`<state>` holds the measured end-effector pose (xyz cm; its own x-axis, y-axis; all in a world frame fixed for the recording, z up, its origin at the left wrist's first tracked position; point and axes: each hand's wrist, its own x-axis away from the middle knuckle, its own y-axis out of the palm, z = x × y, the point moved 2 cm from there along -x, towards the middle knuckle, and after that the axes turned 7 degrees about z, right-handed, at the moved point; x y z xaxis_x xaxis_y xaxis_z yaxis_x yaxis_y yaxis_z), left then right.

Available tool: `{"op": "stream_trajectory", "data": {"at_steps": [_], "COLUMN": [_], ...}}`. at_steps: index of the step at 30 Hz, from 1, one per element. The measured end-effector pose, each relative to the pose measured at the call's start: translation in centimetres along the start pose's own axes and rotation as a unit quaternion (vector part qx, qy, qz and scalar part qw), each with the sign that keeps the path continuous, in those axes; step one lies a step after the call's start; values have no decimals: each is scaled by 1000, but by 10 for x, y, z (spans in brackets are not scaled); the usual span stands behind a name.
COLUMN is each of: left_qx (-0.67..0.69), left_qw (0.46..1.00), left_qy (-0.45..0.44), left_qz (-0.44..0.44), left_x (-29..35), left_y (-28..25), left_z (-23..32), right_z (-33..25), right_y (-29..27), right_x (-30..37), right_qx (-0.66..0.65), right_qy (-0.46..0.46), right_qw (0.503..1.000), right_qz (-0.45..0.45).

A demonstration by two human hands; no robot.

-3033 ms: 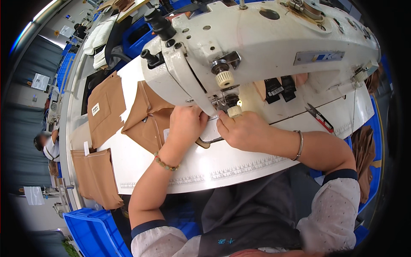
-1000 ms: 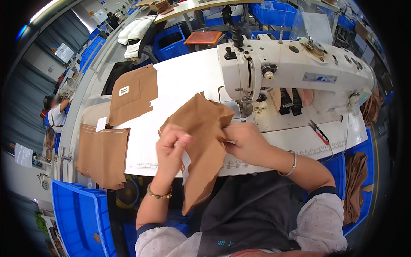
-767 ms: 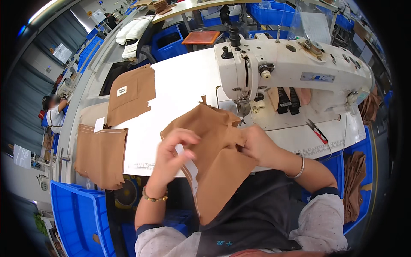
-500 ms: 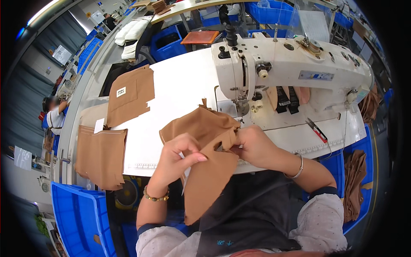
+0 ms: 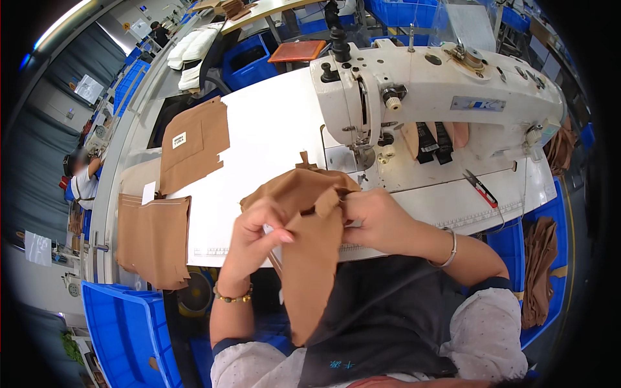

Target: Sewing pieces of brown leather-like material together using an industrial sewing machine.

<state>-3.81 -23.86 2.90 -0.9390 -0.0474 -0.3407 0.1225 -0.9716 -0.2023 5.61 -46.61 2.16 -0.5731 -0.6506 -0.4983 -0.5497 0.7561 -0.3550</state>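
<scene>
A brown fabric piece (image 5: 313,252) lies partly on the white sewing table (image 5: 272,123), its lower end hanging over the front edge before my dark apron. My left hand (image 5: 259,233) pinches its left side between thumb and fingers. On the other side my right hand (image 5: 375,220) grips the fabric's upper right edge, fingertips partly hidden by folds. A dark gap shows in the cloth between the hands. Just beyond the cloth stands the needle end of a white sewing machine (image 5: 440,84).
Brown cut pieces (image 5: 194,142) and a stack of brown panels (image 5: 154,239) lie at the left. Red-handled snips (image 5: 482,189) rest on the right, near black strips (image 5: 435,142). Blue bins (image 5: 126,330) flank the table. Another person (image 5: 84,178) sits far left.
Both hands have shifted slightly left with the fabric. The hanging flap has swung to a more upright position, and the cloth's upper part lies flatter.
</scene>
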Motion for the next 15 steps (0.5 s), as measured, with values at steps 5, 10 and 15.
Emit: {"op": "stream_trajectory", "data": {"at_steps": [5,10,15], "left_qx": [-19,-61,27], "left_qw": [992,996,989], "left_qy": [-36,-12,-94], "left_qz": [119,58,108], "left_x": [2,6,1], "left_y": [-27,-13,10], "left_z": [13,22,31], "right_z": [7,-25,-15], "right_y": [-30,-30,-26], "right_x": [10,1,4], "right_qx": [-44,-194,-88], "right_qy": [74,270,170], "right_qw": [996,943,981], "right_qz": [-27,-14,-21]}}
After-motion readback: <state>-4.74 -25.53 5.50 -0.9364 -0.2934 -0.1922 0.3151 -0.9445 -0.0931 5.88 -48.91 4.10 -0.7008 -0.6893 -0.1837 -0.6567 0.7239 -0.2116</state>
